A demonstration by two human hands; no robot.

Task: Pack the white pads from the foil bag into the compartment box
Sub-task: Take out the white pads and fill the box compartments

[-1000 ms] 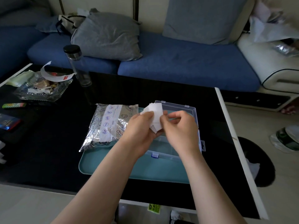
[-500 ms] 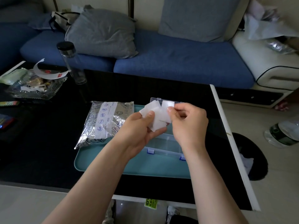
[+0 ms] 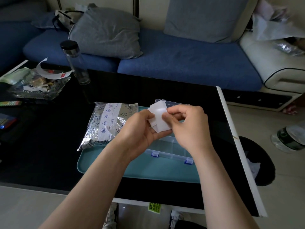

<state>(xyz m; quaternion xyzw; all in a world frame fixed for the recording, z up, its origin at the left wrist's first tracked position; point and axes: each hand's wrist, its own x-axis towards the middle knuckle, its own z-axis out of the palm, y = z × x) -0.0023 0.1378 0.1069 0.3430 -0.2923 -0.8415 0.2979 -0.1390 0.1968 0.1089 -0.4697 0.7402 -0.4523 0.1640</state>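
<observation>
above the teal tray, over its right half, both hands meet around a small stack of white pads. the left hand cups the stack from below and from the left, with its thumb on the upper pads and its fingers curled under the pile. the right hand comes in from the right. its thumb and forefinger pinch the edge of the topmost pad, and its other fingers curl in towards the palm. the pads are fanned a little, so several corners show one behind another; how many there are cannot be told.

directly beneath the hands, on the right half of the tray, sits the clear compartment box. its lid stands open towards the tray's far side, with its rim showing just behind the pads. two blue latches sit on the box's near edge, and thin dividers cross the part of the box that the hands leave in view. the foil bag lies over the tray's far left corner, crumpled, with a white printed label facing up.

the tray rests on a black table. well to the left of the tray and farther back stands a glass dish full of scraps. a tall clear bottle with a black cap stands just beyond the dish. past the table's far edge, behind the tray, runs a blue sofa with a grey cushion on it.
</observation>
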